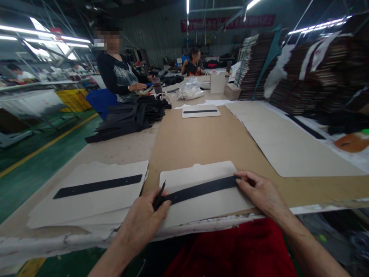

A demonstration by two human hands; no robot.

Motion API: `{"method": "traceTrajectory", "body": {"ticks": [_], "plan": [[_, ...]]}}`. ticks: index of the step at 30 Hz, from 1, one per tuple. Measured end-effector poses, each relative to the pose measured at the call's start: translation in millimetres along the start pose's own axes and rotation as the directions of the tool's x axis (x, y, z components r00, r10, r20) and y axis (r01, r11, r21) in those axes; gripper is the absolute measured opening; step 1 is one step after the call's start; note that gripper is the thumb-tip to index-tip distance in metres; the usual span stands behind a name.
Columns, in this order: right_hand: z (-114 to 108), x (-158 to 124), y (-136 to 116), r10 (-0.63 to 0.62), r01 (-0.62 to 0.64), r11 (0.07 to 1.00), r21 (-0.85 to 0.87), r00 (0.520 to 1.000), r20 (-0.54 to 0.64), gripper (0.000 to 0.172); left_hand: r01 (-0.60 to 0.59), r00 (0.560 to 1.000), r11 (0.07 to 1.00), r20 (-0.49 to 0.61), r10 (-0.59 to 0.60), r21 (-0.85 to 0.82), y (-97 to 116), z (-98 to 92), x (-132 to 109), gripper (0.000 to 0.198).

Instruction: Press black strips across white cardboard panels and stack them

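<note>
A black strip (201,189) lies slantwise over a pale cardboard panel (198,212) at the table's near edge. Its right end is pinched between the thumb and fingers of my right hand (256,188). At the other end, my left hand (151,209) grips the strip, thumb on top. A thin, dark, pointed tool like a pencil or awl (160,196) also sticks up from that hand; its exact kind is unclear. To the left, a stack of similar panels (86,213) carries another black strip (98,186) on its top sheet.
Farther back lies a small panel with a strip (201,111). Black fabric pieces (129,117) are heaped at left, beside a standing co-worker (121,75). A large pale board (288,142) and tall bundled stacks (323,77) occupy the right. A plastic bag (190,88) sits mid-table.
</note>
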State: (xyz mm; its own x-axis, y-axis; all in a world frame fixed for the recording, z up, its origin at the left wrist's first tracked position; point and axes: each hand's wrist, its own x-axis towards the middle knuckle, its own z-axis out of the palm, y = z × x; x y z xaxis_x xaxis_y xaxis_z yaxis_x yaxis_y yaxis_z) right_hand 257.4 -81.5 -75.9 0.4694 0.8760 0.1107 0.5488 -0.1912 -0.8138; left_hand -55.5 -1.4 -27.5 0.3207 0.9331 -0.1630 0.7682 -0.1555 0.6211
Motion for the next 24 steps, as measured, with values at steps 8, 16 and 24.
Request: {"method": "traceTrajectory", "body": {"ticks": [8,16,24], "plan": [[6,2,-2,-0.013,0.009,0.996,-0.094,0.999,-0.044,0.036,-0.039,0.996,0.992,-0.071,0.048,0.118,-1,6.7,9,0.03],[7,4,-3,-0.028,0.018,0.989,-0.147,0.997,-0.067,0.036,-0.058,0.995,0.992,-0.074,0.066,0.112,-3,11.5,13,0.031],[10,4,-1,-0.092,0.075,0.969,-0.235,0.994,-0.063,0.03,-0.036,0.996,0.993,-0.072,0.045,0.113,-2,11.9,12,0.032]]}}
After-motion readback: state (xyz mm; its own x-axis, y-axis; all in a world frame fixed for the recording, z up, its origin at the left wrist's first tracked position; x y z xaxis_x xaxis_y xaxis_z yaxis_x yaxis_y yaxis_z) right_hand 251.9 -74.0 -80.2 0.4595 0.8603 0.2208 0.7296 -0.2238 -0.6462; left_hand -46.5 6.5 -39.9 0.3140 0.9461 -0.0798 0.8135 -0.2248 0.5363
